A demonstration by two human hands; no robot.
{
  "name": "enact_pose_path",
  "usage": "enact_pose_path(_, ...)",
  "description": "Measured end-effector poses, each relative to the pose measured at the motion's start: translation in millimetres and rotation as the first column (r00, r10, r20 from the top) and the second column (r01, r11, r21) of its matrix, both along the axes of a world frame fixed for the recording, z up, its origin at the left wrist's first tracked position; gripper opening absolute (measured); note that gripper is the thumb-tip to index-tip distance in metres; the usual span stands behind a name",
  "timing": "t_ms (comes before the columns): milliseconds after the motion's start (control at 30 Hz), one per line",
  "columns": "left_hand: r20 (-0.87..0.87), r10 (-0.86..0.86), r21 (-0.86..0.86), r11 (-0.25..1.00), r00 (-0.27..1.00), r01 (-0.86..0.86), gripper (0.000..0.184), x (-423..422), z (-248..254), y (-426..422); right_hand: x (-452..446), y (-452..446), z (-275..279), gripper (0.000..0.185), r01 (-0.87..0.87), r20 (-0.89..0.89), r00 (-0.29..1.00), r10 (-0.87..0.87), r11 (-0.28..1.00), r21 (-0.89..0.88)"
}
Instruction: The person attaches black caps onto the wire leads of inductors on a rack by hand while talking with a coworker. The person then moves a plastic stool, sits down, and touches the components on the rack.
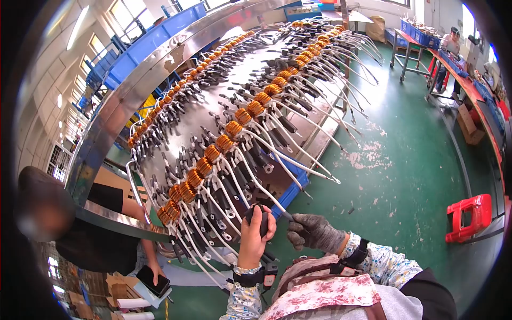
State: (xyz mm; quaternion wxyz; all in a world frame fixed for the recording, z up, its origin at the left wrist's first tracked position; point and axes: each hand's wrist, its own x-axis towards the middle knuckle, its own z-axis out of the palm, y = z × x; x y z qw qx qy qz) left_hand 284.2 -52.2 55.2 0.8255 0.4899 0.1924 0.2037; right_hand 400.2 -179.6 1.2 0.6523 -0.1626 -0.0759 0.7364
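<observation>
My left hand [255, 234], bare, is closed round a small black object [262, 220] at the lower middle. To its right my right hand [316, 233], in a grey glove, is closed on the dark end of a white cable [265, 192]. That cable runs up to a row of copper-coloured coils [233, 128] on a metal table [213, 114]. Many white and black leads with ring terminals hang from the coils. A second row of coils [200, 66] lies farther left.
At the lower left a co-worker [101, 234] holds a dark phone [153, 281]. A curved metal frame [114, 101] arches over the table's left side. A red stool [469, 217] stands at right, near a long workbench [482, 109]; another person [450, 44] is behind it.
</observation>
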Motion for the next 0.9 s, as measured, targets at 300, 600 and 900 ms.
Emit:
enact_pose_path(300, 0.048, -0.135, 0.111, 0.985, 0.99, 0.129, 0.04, 11.5, 13.4, -17.6, -2.2, -13.2, 40.4, 0.022, 0.505, 0.991, -0.109, -0.079, 0.854, 0.124)
enact_pose_path(600, -0.12, -0.179, 0.188, 0.962, 0.977, 0.199, 0.039, 38.2, 19.7, -38.0, 12.2, -30.1, 59.2, 0.023, 0.66, 0.66, 0.364, -0.657, 0.682, 0.315)
enact_pose_path(900, -0.218, -0.074, 0.081, 0.992, 0.973, 0.094, 0.036, 62.9, -66.8, 11.1, 59.0, -42.1, -19.6, 0.032, 0.493, 0.814, 0.563, -0.144, 0.849, -0.191)
